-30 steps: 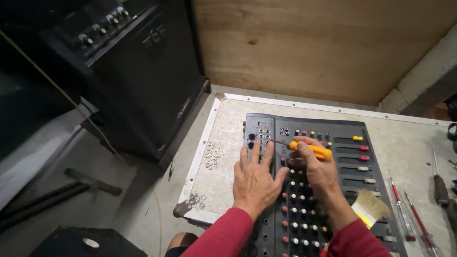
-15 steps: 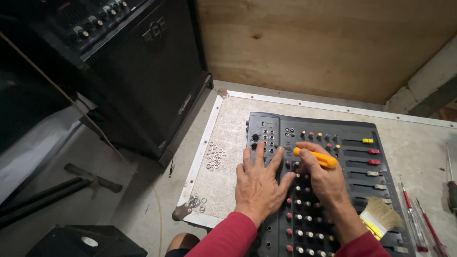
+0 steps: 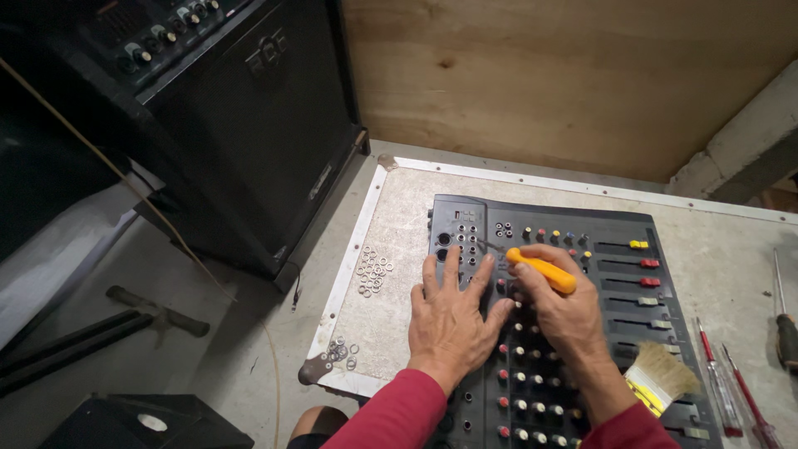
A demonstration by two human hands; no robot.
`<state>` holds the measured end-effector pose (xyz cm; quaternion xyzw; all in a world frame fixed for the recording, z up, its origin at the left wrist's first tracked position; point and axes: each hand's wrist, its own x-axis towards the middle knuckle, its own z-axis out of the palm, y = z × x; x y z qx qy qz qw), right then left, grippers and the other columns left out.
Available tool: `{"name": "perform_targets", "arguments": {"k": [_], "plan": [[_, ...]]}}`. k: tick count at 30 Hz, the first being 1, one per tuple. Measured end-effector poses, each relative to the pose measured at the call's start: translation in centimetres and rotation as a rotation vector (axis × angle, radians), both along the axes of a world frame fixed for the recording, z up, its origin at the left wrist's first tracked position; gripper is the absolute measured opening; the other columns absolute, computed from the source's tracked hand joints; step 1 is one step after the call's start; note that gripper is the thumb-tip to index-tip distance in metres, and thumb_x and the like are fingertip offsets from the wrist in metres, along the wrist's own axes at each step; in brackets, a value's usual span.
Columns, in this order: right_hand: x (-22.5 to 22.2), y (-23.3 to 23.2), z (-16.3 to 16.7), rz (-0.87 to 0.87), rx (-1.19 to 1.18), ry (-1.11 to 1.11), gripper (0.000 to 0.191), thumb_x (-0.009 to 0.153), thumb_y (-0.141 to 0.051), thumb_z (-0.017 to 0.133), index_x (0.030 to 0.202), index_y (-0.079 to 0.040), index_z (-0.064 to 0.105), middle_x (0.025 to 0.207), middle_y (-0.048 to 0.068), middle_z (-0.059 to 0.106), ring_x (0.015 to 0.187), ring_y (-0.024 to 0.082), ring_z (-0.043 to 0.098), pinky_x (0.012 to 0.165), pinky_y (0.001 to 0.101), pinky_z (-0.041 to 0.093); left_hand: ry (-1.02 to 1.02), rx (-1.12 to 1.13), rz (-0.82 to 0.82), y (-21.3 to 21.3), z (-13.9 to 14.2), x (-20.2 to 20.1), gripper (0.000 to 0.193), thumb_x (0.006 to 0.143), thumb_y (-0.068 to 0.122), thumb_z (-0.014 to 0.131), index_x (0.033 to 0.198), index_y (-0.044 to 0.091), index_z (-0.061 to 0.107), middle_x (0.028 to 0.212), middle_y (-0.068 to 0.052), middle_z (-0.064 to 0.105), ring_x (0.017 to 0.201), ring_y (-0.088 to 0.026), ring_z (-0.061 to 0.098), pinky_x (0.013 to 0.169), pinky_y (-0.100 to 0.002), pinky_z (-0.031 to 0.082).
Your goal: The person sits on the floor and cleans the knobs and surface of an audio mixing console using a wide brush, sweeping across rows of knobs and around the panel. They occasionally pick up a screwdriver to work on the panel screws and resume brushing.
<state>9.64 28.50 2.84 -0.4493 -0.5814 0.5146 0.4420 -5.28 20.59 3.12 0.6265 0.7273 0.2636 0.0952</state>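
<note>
Two hands worked on a black mixer (image 3: 582, 274).
Left hand (image 3: 453, 320) lay flat, fingers spread, on it; right hand (image 3: 561, 303) gripped an orange screwdriver (image 3: 540, 270). Washers (image 3: 372, 271) lay left of the mixer, a brush (image 3: 661, 374) on its right.

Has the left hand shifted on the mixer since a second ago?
No. The left hand still lies flat on the mixer, fingers reaching the same jack sockets at its top left corner; only the camera moved.

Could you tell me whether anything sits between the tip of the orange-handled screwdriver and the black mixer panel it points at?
Nothing visible does: the orange-handled screwdriver in the right hand points its thin shaft at the black mixer panel, beside the flat left hand.
</note>
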Motion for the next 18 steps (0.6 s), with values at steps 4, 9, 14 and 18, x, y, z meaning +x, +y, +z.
{"name": "perform_targets", "arguments": {"k": [4,9,14,18], "plan": [[-0.21,0.01,0.03,-0.005,0.026,-0.036,0.028,0.095,-0.014,0.068,0.122,-0.006,0.069,0.103,0.005,0.077,0.079,0.008,0.067,0.071,0.0219,0.056,0.024,0.024,0.005,0.0,-0.26,0.05,0.065,0.092,0.057,0.058,0.15,0.029,0.048,0.158,-0.018,0.034,0.143,-0.047,0.024,0.107,-0.061,0.029],[-0.26,-0.18,0.16,-0.039,0.051,-0.091,0.028,0.096,-0.014,0.069,0.122,-0.005,0.07,0.099,0.008,0.076,0.076,0.009,0.065,0.068,0.0231,0.055,0.016,0.023,0.009,0.13,-0.45,0.07,0.065,0.092,0.058,0.057,0.15,0.028,0.049,0.158,-0.018,0.033,0.143,-0.047,0.023,0.107,-0.061,0.028],[-0.43,-0.42,0.54,-0.025,0.039,0.0,0.028,0.095,-0.014,0.067,0.122,-0.006,0.067,0.103,0.004,0.077,0.078,0.006,0.066,0.069,0.021,0.056,0.011,0.017,0.007,0.16,-0.55,0.02,0.065,0.093,0.058,0.056,0.149,0.028,0.05,0.159,-0.018,0.033,0.143,-0.046,0.023,0.108,-0.061,0.028],[-0.41,-0.34,0.62,-0.025,0.053,-0.093,0.026,0.096,-0.014,0.068,0.12,-0.005,0.07,0.101,0.004,0.077,0.075,0.007,0.064,0.068,0.0212,0.054,0.013,0.03,0.007,0.2,-0.54,0.04,0.065,0.092,0.058,0.057,0.149,0.027,0.05,0.159,-0.018,0.033,0.143,-0.046,0.023,0.108,-0.06,0.028]]}}
